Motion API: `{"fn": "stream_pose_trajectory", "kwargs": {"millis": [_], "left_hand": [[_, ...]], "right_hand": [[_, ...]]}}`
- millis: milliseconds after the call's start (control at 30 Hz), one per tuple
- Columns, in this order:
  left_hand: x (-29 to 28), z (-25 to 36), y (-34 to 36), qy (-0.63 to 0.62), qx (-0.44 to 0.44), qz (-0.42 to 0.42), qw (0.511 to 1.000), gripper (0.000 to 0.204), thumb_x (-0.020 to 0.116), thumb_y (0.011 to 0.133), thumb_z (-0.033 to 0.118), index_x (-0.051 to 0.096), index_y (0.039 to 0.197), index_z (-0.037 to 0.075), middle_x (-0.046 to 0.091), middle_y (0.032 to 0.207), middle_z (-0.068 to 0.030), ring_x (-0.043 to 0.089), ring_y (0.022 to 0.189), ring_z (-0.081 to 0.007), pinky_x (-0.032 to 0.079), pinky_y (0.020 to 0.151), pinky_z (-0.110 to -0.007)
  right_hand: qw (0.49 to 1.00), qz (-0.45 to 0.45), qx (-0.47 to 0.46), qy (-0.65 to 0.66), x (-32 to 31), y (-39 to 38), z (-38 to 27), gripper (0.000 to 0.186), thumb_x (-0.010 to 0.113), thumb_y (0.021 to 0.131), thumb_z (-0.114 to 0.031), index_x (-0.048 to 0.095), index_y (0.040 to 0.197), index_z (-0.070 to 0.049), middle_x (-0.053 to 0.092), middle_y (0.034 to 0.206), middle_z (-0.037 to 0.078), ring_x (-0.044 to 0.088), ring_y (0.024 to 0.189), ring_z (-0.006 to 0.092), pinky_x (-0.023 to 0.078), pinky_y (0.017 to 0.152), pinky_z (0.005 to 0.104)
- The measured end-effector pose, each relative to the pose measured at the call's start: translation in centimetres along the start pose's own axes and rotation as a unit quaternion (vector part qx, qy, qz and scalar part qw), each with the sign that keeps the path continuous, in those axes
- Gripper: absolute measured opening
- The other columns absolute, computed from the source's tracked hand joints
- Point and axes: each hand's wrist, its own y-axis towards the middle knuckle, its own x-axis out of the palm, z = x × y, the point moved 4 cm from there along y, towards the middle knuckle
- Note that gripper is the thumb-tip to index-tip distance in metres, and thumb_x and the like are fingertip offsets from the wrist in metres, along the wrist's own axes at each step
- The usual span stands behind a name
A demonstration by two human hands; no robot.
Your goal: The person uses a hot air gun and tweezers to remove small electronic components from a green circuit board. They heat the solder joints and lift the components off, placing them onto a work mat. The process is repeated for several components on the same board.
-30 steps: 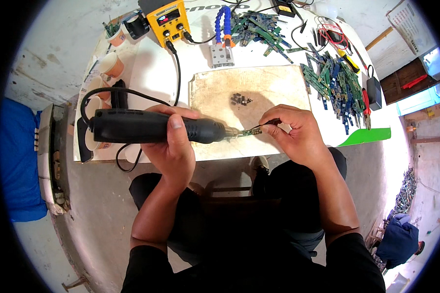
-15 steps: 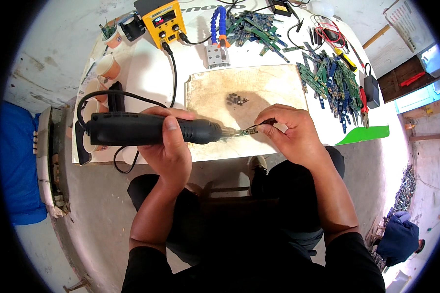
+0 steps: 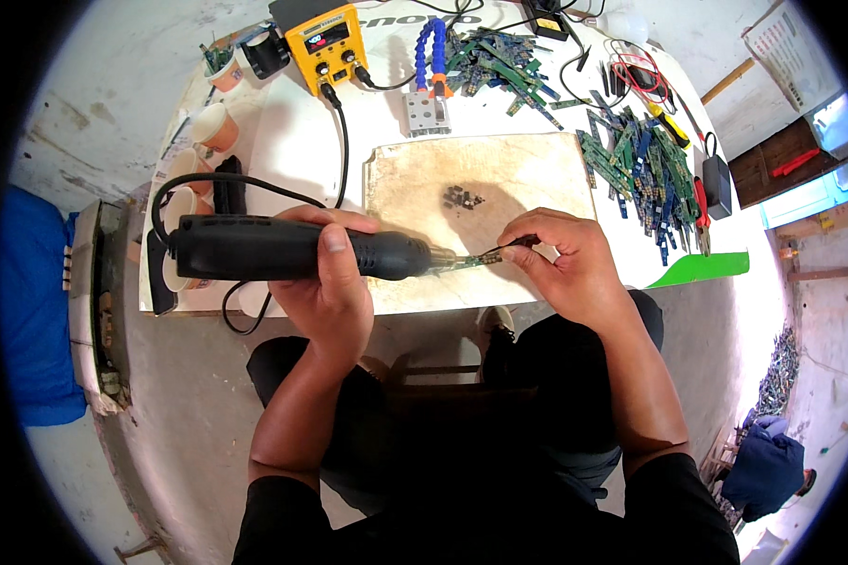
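Note:
My left hand (image 3: 339, 278) is wrapped round the black body of a hot air gun (image 3: 245, 249), held level with its metal nozzle pointing right. Between thumb and fingers, my right hand (image 3: 575, 264) pinches a narrow circuit board strip (image 3: 486, 258). The strip's left end meets the nozzle tip; whether they touch cannot be made out. A dark piece shows at the right fingertips, its kind unclear. Beyond the hands, a small heap of dark chips (image 3: 460, 198) lies on a stained tan board (image 3: 537, 165).
A yellow soldering station (image 3: 322, 47) stands at the far left, cabled to the gun. Piles of circuit board strips (image 3: 643, 169) lie far and right, near red-handled pliers (image 3: 701, 202). Paper cups (image 3: 215, 129) line the left edge. A blue flexible hose (image 3: 424, 47) rises from a metal block.
The table scene has shifted slightly down and right in view. Both hands keep their grips, with the gun and strip in nearly the same position.

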Motion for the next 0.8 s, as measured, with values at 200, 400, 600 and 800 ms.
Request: {"fn": "stream_pose_trajectory", "kwargs": {"millis": [200, 400, 600, 800], "left_hand": [[-0.05, 0.07, -0.02, -0.013, -0.013, -0.012, 1.0, 0.023, 0.056, 0.099, 0.024, 0.05, 0.107, 0.004, 0.068, 0.081, -0.0134, 0.065, 0.074, -0.0163, 0.054, 0.068, -0.025], [0.05, -0.07, -0.03, -0.018, -0.012, -0.004, 1.0, 0.023, 0.056, 0.099, 0.024, 0.05, 0.108, 0.004, 0.068, 0.082, -0.0137, 0.065, 0.074, -0.0157, 0.053, 0.066, -0.024], [0.02, 0.05, -0.08, -0.012, -0.014, -0.009, 1.0, 0.023, 0.056, 0.099, 0.024, 0.05, 0.109, 0.004, 0.068, 0.081, -0.0136, 0.065, 0.072, -0.0151, 0.053, 0.066, -0.024], [0.12, 0.05, -0.01, -0.014, -0.016, -0.003, 1.0, 0.023, 0.055, 0.099, 0.024, 0.05, 0.109, 0.004, 0.068, 0.081, -0.0134, 0.064, 0.071, -0.0145, 0.051, 0.062, -0.023]], "right_hand": [[1.0, -0.002, -0.002, 0.01, 0.01, 0.01, -0.06, 0.01, 0.069, 0.085, 0.001, 0.068, 0.094, 0.0, 0.069, 0.09, 0.013, 0.067, 0.08, 0.0258, 0.051, 0.075, 0.0311], [1.0, -0.003, 0.002, 0.002, 0.08, 0.02, -0.19, 0.01, 0.069, 0.085, 0.001, 0.068, 0.095, 0.0, 0.069, 0.09, 0.013, 0.068, 0.081, 0.0256, 0.051, 0.075, 0.0311], [1.0, 0.001, -0.009, 0.0, 0.13, -0.01, -0.06, 0.01, 0.069, 0.085, 0.001, 0.068, 0.095, 0.0, 0.07, 0.089, 0.013, 0.068, 0.08, 0.0257, 0.051, 0.074, 0.0313], [1.0, -0.001, 0.0, 0.0, 0.15, 0.05, -0.16, 0.01, 0.07, 0.085, 0.001, 0.068, 0.095, 0.0, 0.07, 0.09, 0.014, 0.068, 0.081, 0.0253, 0.052, 0.074, 0.0313]]}}
